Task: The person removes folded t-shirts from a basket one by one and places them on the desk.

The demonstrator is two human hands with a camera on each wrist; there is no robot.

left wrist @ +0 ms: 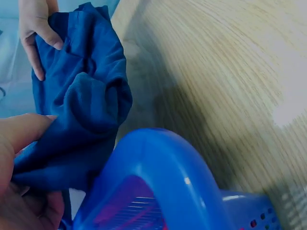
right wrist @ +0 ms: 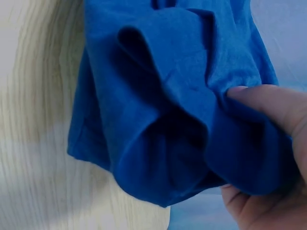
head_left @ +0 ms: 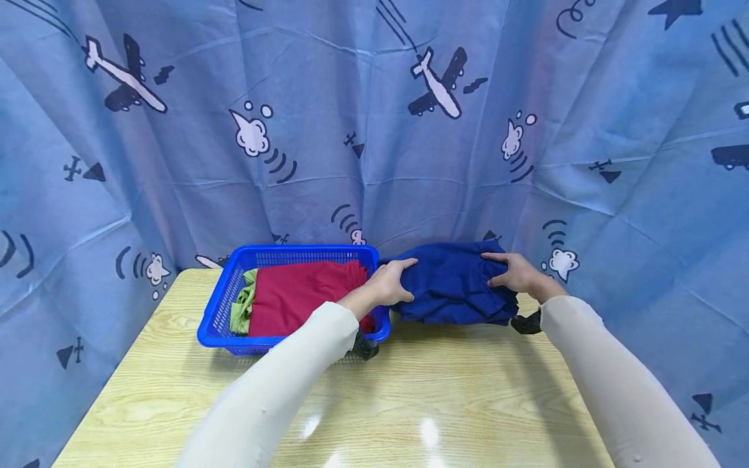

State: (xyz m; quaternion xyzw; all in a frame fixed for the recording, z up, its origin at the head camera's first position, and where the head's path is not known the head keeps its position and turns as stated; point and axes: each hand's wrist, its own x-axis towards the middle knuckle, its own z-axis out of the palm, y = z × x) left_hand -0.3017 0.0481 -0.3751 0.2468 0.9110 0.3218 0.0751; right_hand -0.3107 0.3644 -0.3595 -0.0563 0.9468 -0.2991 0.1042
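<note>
A folded dark blue cloth garment (head_left: 450,286) is held between both hands, just right of the basket and over the back of the table. My left hand (head_left: 391,283) grips its left end; in the left wrist view the thumb lies on top and the fingers curl beneath. At the other end my right hand (head_left: 517,274) pinches the folds, thumb (right wrist: 254,96) above and fingers under the cloth. Loose layers hang open at that end in the right wrist view. The blue plastic basket (head_left: 219,318) holds a folded red cloth (head_left: 298,292) and a green cloth (head_left: 242,305).
The light wooden table (head_left: 445,390) carries the basket on its back left part. A blue curtain (head_left: 316,130) with airplane prints hangs right behind the table edge. My left forearm (head_left: 281,383) passes over the basket's front right corner.
</note>
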